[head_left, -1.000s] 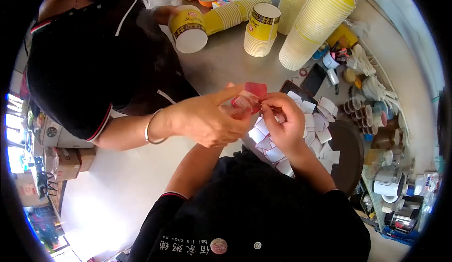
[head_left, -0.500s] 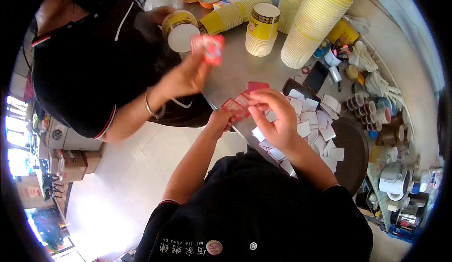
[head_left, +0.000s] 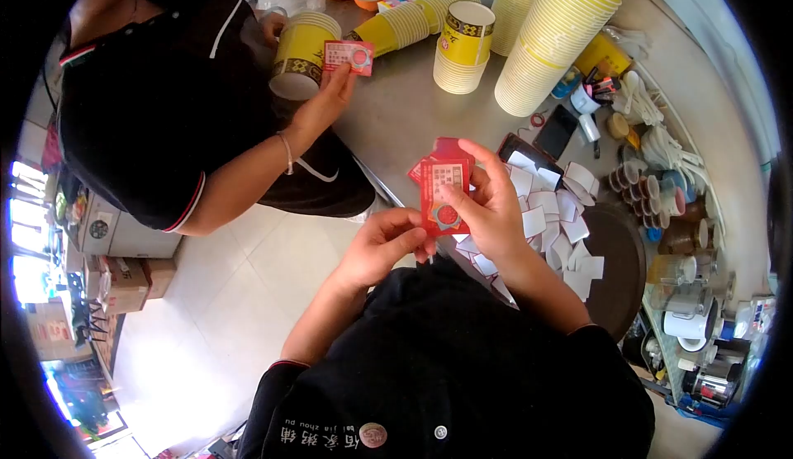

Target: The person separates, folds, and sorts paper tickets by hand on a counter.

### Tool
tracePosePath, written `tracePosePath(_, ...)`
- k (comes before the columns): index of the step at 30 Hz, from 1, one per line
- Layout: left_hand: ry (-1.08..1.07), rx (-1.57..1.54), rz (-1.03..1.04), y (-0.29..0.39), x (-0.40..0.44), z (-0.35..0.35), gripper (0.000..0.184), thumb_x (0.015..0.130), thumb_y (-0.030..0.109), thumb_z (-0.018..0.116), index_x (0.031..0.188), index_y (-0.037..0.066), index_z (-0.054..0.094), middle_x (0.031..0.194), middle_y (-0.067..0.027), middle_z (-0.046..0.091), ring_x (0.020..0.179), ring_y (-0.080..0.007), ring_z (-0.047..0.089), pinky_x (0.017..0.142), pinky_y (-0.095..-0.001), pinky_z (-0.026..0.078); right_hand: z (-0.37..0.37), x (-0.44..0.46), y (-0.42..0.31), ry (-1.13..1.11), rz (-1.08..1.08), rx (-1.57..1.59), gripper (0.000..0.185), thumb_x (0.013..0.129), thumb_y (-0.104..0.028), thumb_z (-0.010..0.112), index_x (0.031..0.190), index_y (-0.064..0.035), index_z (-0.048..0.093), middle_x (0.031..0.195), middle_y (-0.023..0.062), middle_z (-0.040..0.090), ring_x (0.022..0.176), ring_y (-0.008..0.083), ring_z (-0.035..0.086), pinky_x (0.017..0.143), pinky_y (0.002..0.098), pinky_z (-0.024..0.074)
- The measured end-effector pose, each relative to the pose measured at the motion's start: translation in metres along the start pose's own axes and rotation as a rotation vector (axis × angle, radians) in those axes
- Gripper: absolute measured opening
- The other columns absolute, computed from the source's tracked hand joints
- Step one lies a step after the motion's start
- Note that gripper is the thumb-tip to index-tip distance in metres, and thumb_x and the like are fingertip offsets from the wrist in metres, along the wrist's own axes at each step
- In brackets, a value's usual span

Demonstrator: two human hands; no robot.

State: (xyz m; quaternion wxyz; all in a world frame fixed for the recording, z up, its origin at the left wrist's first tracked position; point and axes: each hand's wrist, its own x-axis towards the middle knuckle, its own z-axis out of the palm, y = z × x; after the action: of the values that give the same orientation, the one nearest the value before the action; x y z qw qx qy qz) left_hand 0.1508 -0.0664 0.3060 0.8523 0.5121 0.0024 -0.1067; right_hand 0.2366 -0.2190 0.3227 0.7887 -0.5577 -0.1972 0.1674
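Red printed cards point(head_left: 447, 180) are held up in front of my chest, one facing me and at least one more behind it. My right hand point(head_left: 489, 207) grips them from the right, thumb across the front card's face. At the lower left corner, my left hand point(head_left: 382, 248) has its thumb and fingers closed on the card edge. Beside my right forearm lies a heap of white-backed cards point(head_left: 543, 211), partly over a dark tray. To the left, another person's hand point(head_left: 326, 100) holds up a similar red card point(head_left: 350, 57) against a yellow paper tub point(head_left: 304, 50).
Tall stacks of yellow paper tubs point(head_left: 555, 42) and a shorter stack point(head_left: 462, 46) stand on the metal table point(head_left: 388, 120). A phone point(head_left: 557, 131), plastic spoons point(head_left: 667, 152) and small jars line the right wall. A round dark stool point(head_left: 619, 269) is at my right.
My right hand has closed on the cards, which now stand upright and nearer me. My left hand has shifted to their lower corner. The other person's card moved left, to the tubs.
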Motion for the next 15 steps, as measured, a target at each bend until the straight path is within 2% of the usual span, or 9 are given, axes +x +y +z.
tracePosePath(4, 0.02, -0.033, 0.095, -0.0012, -0.0044, 0.0015, 0.011, 0.086, 0.006, 0.05, 0.092, -0.002, 0.055, 0.078, -0.0091, 0.058, 0.067, -0.0143, 0.055, 0.057, -0.0258, 0.044, 0.0057, -0.001, -0.0057, 0.018, -0.017, 0.026, 0.047, 0.085, -0.002, 0.057, 0.125, 0.0001, 0.033, 0.099, 0.0103, 0.056, 0.088, 0.0119, 0.057, 0.078, 0.0256, 0.0473)
tracePosePath(15, 0.129, -0.097, 0.122, -0.0009, -0.0084, 0.0061, 0.007, 0.083, 0.005, 0.055, 0.086, -0.001, 0.056, 0.072, -0.0078, 0.058, 0.06, -0.0129, 0.054, 0.054, -0.0236, 0.043, 0.0099, -0.0033, -0.0095, 0.021, -0.032, 0.026, 0.046, 0.084, 0.001, 0.055, 0.125, 0.0001, 0.032, 0.102, 0.0115, 0.054, 0.091, 0.0133, 0.056, 0.079, 0.0262, 0.0479)
